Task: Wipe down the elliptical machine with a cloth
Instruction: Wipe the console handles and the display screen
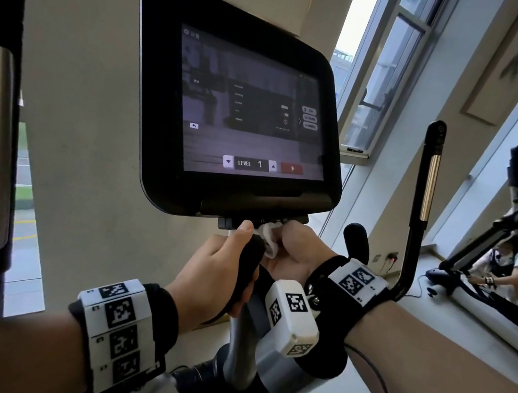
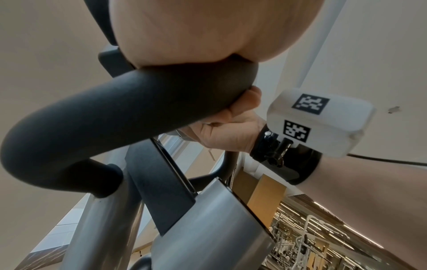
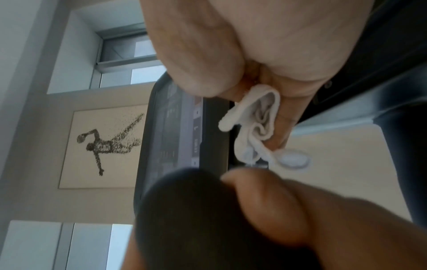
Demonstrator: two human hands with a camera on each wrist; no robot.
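A small white cloth (image 1: pixel 267 239) is being gripped by the right hand (image 1: pixel 297 254) under the black console screen (image 1: pixel 241 107); a black padded handlebar (image 1: pixel 248 263) is being clasped by the left hand (image 1: pixel 215 264).

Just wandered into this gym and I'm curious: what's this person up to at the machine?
They are cleaning the elliptical. The left hand grips the black handlebar, while the right hand holds a small white cloth bunched just under the console screen. The screen is lit and reads level 1.
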